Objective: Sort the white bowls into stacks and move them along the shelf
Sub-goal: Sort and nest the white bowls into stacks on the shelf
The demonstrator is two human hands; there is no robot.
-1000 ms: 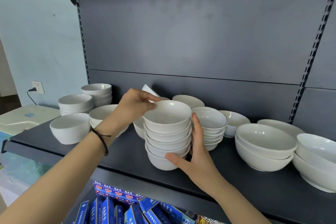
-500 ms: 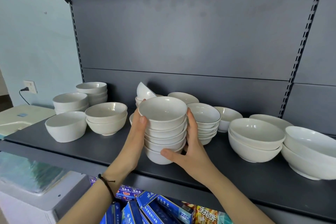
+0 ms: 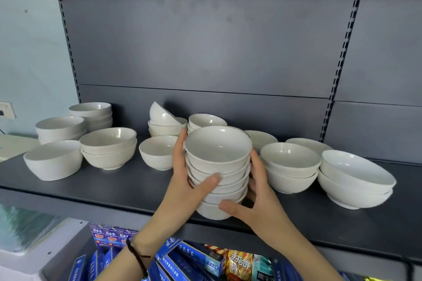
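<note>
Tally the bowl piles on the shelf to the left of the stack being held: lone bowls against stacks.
Lone bowls: 2
Stacks: 4
Total: 6, not counting the held stack.

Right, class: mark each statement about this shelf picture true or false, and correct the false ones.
1. The left hand and right hand both grip the tall bowl stack. True.
2. That bowl stack holds only two bowls. False: at least five rims show.
3. A tilted bowl leans on a stack at the back. True.
4. The black bracelet is on the right wrist. False: it is on the left wrist.
</note>
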